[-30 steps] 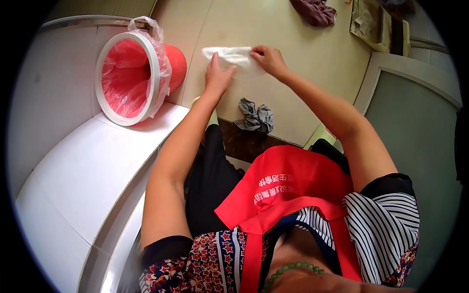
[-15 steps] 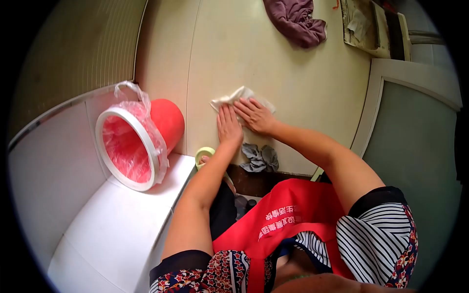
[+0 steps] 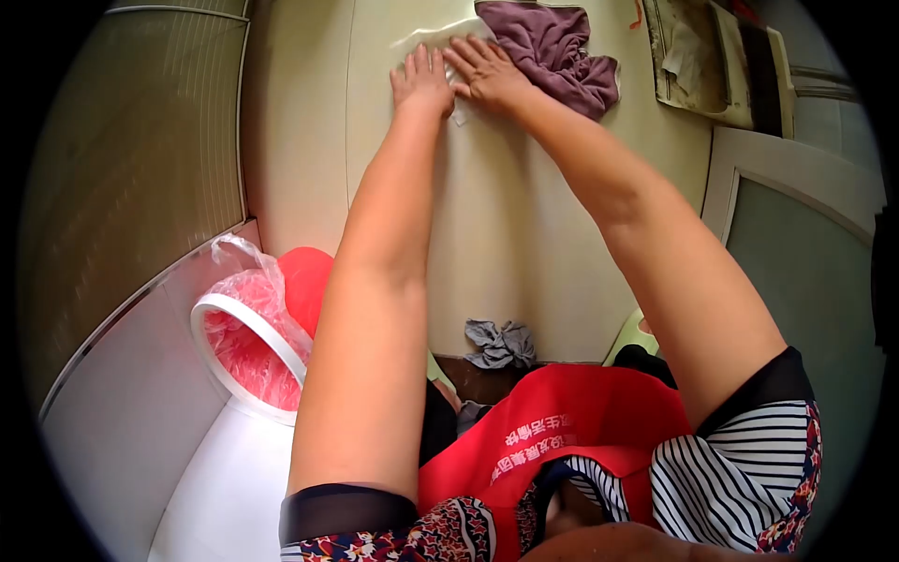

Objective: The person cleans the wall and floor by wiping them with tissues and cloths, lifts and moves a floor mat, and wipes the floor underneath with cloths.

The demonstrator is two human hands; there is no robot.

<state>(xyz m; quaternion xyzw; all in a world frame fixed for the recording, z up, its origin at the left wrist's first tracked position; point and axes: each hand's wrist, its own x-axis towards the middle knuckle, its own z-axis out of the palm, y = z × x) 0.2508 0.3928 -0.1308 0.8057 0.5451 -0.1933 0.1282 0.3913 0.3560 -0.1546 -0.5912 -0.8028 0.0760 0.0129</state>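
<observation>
Red fabric apron with white lettering (image 3: 552, 403): nearest me, below my outstretched arms.
Crumpled grey cloth (image 3: 499, 344): on the beige floor (image 3: 506, 253) close by the apron, now well apart from my fingers, which were just beyond it a moment ago.
Red round bin with a white rim and clear liner (image 3: 304, 281): on my left, untouched.
My left fingers (image 3: 421, 64): slightly apart, laid flat on the cloth, clamped on nothing.
My right fingers (image 3: 476, 58): spread wider, also pressing palm-down.
Reach: my arms have stretched forward, sliding the cloth away from me; I judge the pressing now covers a farther strip of floor.
Thin white cloth (image 3: 459, 29): flat beneath both hands, mostly hidden; its far edge shows pale, slightly glossy and uneven.
Crumpled purple cloth (image 3: 552, 56): just beside my right fingers; I cannot tell whether they touch.
</observation>
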